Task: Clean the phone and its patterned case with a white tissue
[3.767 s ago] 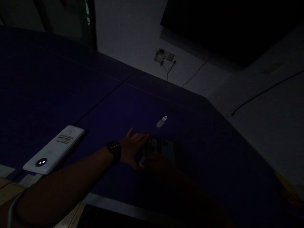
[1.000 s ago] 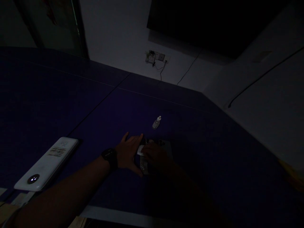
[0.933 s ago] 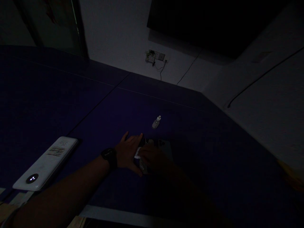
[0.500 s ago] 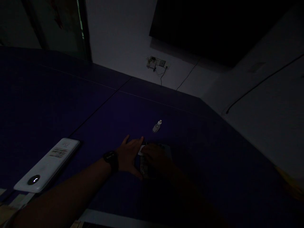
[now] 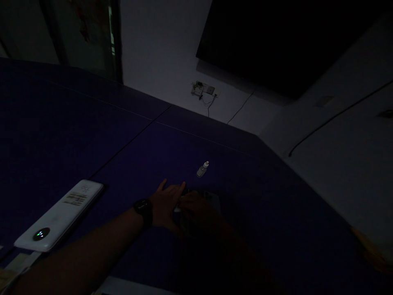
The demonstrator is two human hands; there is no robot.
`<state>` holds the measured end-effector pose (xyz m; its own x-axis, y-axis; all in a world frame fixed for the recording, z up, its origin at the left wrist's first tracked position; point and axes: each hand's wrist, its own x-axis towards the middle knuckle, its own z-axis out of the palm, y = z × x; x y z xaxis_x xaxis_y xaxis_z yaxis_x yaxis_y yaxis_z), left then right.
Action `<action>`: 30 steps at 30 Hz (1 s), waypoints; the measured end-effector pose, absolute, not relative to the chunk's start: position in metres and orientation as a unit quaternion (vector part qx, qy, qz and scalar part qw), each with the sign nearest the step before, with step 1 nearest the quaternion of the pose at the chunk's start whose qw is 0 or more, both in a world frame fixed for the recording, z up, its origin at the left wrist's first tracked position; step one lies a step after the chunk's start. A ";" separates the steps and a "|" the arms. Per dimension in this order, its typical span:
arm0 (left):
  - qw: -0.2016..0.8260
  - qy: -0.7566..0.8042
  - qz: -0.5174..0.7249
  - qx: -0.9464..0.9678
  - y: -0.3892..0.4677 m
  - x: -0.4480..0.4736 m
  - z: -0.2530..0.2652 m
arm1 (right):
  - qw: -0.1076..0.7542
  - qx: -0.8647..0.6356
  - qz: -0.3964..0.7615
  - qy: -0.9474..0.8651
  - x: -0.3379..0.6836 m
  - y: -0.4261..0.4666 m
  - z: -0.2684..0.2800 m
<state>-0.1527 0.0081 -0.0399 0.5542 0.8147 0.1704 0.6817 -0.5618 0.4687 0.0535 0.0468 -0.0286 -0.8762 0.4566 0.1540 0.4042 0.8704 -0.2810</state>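
My left hand [image 5: 166, 207], with a black watch [image 5: 143, 208] at the wrist, lies with fingers spread along the left side of a flat, dark object [image 5: 216, 201]. My right hand [image 5: 198, 207] rests over that object, its fingers bent and pressed on a small white piece [image 5: 177, 209], perhaps a wipe. Most of the flat object is covered by my hands and deep shadow, so its kind cannot be made out. Just beyond the hands, a small clear dropper bottle [image 5: 202, 170] with a white cap lies on the dark blue table [image 5: 147, 151].
A white power bank [image 5: 66, 213] with a lit round display lies at the left, a white cable [image 5: 30, 259] near its lower end. Behind the table are a wall socket with plugs [image 5: 202, 89], hanging cords and a large dark screen [image 5: 254, 45]. The room is very dim.
My right hand has shifted slightly left and down with the white piece, nearer my left hand. The camera view has tilted a little. The bottle and power bank stay in place.
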 end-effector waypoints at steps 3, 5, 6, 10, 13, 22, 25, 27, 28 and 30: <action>0.177 0.435 0.195 0.861 0.007 -0.152 -0.039 | 0.108 -0.206 0.135 -0.963 0.058 0.046 -0.027; 0.178 0.438 0.195 0.860 0.007 -0.152 -0.039 | 0.121 -0.227 0.128 -0.958 0.066 0.050 -0.025; 0.179 0.438 0.192 0.860 0.007 -0.152 -0.039 | 0.128 -0.241 0.122 -0.954 0.069 0.053 -0.023; 0.179 0.437 0.192 0.860 0.008 -0.151 -0.041 | 0.148 -0.281 0.102 -0.943 0.073 0.067 -0.022; 0.173 0.433 0.212 0.859 0.009 -0.151 -0.045 | 0.147 -0.285 0.100 -0.942 0.061 0.072 -0.027; 0.168 0.432 0.213 0.860 0.009 -0.152 -0.050 | 0.109 -0.244 0.137 -0.954 0.061 0.070 -0.023; 0.154 0.432 0.219 0.861 0.009 -0.153 -0.051 | 0.121 -0.279 0.120 -0.945 0.064 0.077 -0.022; 0.155 0.431 0.215 0.863 0.009 -0.152 -0.049 | 0.129 -0.290 0.111 -0.942 0.060 0.080 -0.024; 0.159 0.430 0.211 0.863 0.009 -0.152 -0.048 | 0.130 -0.291 0.109 -0.942 0.058 0.081 -0.026; 0.167 0.428 0.208 0.863 0.009 -0.152 -0.045 | 0.128 -0.285 0.106 -0.944 0.055 0.078 -0.029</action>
